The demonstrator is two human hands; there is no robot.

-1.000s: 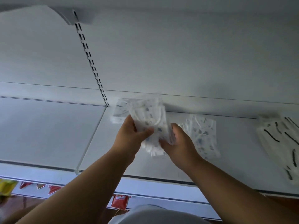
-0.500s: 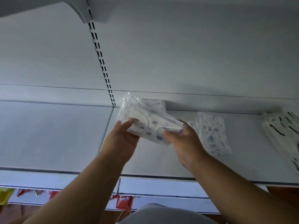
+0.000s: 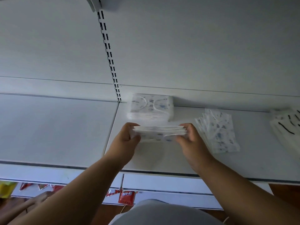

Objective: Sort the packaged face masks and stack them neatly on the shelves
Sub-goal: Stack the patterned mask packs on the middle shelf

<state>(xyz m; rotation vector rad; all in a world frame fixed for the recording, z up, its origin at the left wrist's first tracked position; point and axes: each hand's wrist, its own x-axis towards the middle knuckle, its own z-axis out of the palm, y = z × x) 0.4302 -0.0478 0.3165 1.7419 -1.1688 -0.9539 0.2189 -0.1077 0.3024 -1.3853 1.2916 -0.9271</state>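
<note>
Both hands' grip (image 3: 159, 135) on mask bundle (image 3: 159, 132), stacked masks (image 3: 151, 108) behind

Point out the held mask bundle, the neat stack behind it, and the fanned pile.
held mask bundle (image 3: 159, 133), head view, front face between both hands
neat stack (image 3: 151, 108), head view, top pack
fanned pile (image 3: 219, 132), head view, top pack's printed middle

Bare shelf (image 3: 56, 130) lies left; neat stack (image 3: 151, 108) behind, fanned masks (image 3: 217, 132) right
</note>
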